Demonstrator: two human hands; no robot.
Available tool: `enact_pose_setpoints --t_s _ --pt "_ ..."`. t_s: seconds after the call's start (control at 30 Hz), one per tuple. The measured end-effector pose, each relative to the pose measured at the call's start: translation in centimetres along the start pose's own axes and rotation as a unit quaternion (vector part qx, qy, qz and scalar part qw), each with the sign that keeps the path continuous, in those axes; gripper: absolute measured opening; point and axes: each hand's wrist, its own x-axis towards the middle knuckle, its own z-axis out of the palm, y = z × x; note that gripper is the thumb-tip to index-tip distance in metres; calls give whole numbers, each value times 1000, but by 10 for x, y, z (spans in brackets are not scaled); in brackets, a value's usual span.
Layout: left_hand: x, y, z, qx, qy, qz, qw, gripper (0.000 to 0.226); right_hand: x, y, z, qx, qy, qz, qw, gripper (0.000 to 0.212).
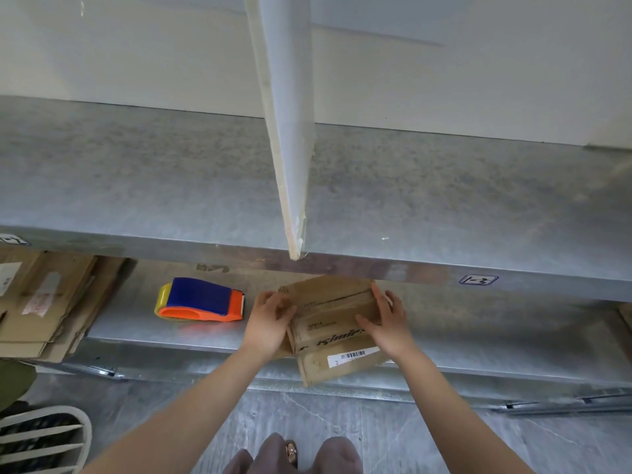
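Observation:
A small brown cardboard box (330,314) sits at the front edge of the lower metal shelf (171,331), its top flaps folded in and a barcode label on the front flap that hangs over the edge. My left hand (268,319) holds its left side, fingers curled over the top edge. My right hand (386,319) holds the right side, with fingers laid along the wall and thumb across the top flap.
An orange, blue and yellow tape dispenser (201,300) lies on the shelf left of the box. Flattened cardboard (44,302) is stacked at far left. The upper metal shelf (410,206) with a white divider (290,148) overhangs. A white basket (41,439) stands on the floor.

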Motion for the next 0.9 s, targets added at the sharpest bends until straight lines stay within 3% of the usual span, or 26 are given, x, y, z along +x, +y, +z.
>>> enact_pose_setpoints --t_s 0.1,0.17,0.23,0.33,0.43,0.53,0.63,0.73,0.83,0.9 --pt "29 5 -17 42 -120 -3 992 54 -11 -8 7 -62 97 -12 993 63" --pt "38 5 -23 22 -214 -16 976 55 -23 -12 18 -64 183 -38 980 56" --pt "36 0 -21 24 -218 -13 976 53 -34 -15 31 -22 219 -30 975 65" --pt "12 -8 -3 27 -103 -8 994 60 -47 -17 42 71 190 13 979 80" --pt "-21 -11 20 4 -17 -23 1000 74 -54 -16 52 152 104 12 983 86" --pt "-51 -13 32 13 -55 -5 998 80 -58 -9 54 148 57 -13 987 100" --pt "-64 -21 34 82 -61 88 991 66 -57 -3 47 100 19 -62 993 90" --pt "-57 -24 29 92 -45 111 989 52 -47 -10 46 26 -35 -87 995 81" --pt "-44 -23 20 123 -45 83 988 48 -35 -22 49 -25 -34 -93 995 79" --pt "-39 -22 11 173 -57 114 977 49 -34 -23 49 -65 -4 -100 993 77"
